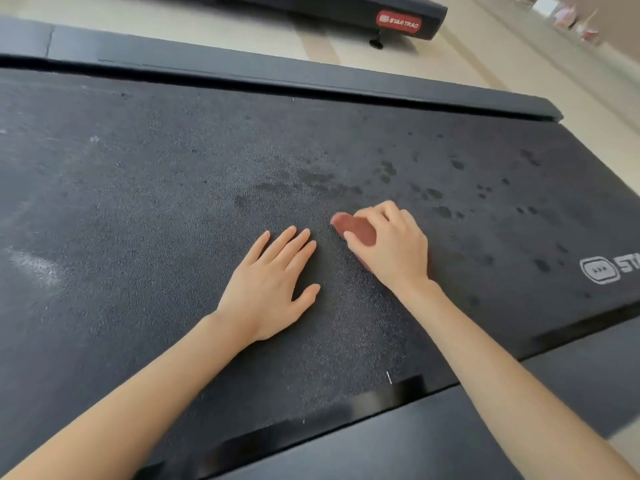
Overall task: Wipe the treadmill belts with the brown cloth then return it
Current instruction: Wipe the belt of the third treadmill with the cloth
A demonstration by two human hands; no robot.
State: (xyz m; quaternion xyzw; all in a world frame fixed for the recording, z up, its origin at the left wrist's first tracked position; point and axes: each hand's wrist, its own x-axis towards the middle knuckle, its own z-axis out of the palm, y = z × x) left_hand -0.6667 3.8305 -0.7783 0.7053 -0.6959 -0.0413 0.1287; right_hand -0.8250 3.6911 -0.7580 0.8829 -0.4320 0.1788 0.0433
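Observation:
The black treadmill belt (145, 209) fills most of the view, dusty grey on the left and speckled with dark wet spots on the right. My right hand (391, 244) grips the bunched brown cloth (353, 228) and holds it down on the belt near the middle; most of the cloth is hidden under my fingers. My left hand (273, 285) lies flat on the belt just left of the cloth, fingers straight and slightly spread, holding nothing.
Black side rails run along the far edge (277, 72) and the near edge (415, 441) of the belt. A white logo (609, 268) is printed on the belt at the right. A second treadmill (398, 20) stands on the pale floor beyond.

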